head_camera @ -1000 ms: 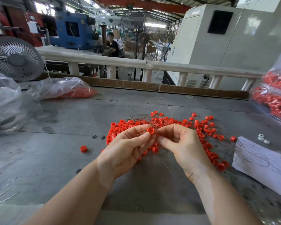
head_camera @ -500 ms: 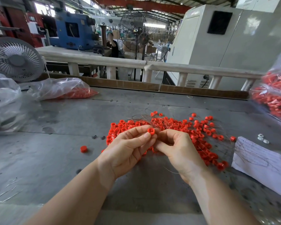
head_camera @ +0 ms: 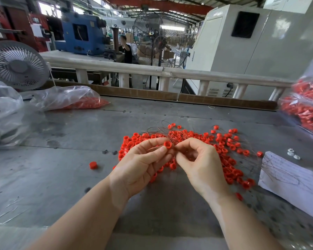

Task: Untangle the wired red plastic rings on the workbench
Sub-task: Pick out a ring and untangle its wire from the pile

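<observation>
A: What's cut off or unclear?
B: Big clear bag of red parts (head_camera: 307, 112) on the right runs off frame and is blurred. Crumpled plastic (head_camera: 4, 112) on the left is cut off too. The wires in the pile are thin, hard to trace. Both palms face away, so fingertip contact is only partly visible.

A: Surroundings, biggest first?
B: Grey workbench (head_camera: 61, 177). White fan (head_camera: 16, 64) far left at the back. Another clear bag with red pieces (head_camera: 69, 98) back left. White paper sheet (head_camera: 293, 181) on the right, with stray wire lying across it. Two small metal nuts (head_camera: 293, 155) just beyond the paper. One loose red ring (head_camera: 93, 165) alone, left of the pile.

A: The task thing and the hands?
B: Pile of wired red rings (head_camera: 220, 147) sits mid-bench, spreading behind and to the right of both hands. Left hand (head_camera: 141, 165) pinches a single red ring (head_camera: 167, 145) between thumb and forefinger, raised over the pile. Right hand (head_camera: 201, 163) is just beside it, fingers curled, thumb and forefinger pinching what looks like wire next to that ring. Hands nearly touching.
</observation>
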`<state>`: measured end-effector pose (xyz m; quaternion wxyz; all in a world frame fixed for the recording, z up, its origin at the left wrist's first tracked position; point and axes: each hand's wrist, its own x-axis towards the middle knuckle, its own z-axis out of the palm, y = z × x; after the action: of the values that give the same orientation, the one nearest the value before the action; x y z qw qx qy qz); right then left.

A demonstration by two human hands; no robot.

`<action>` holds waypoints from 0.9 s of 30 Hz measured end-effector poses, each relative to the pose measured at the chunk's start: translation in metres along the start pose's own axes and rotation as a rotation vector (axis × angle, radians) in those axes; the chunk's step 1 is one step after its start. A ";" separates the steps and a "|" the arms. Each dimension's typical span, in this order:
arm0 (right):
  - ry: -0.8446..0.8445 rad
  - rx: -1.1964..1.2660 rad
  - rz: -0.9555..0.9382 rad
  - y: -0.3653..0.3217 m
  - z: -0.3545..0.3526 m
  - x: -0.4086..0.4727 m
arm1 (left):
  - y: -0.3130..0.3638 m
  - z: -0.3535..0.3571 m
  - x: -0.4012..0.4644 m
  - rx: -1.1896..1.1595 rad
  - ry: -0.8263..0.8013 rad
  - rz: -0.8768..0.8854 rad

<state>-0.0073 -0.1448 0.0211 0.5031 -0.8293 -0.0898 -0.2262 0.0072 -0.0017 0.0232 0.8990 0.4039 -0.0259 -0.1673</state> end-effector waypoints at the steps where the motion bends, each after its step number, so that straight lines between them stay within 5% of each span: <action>1: 0.006 -0.009 -0.013 0.000 0.000 0.000 | 0.000 0.000 0.000 0.005 -0.002 0.003; 27: 0.117 -0.107 -0.196 -0.001 0.000 -0.001 | 0.001 0.002 -0.002 0.053 -0.007 0.008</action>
<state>-0.0089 -0.1439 0.0211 0.4380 -0.8275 -0.1288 -0.3268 0.0057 -0.0018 0.0253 0.8886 0.4268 -0.0350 -0.1645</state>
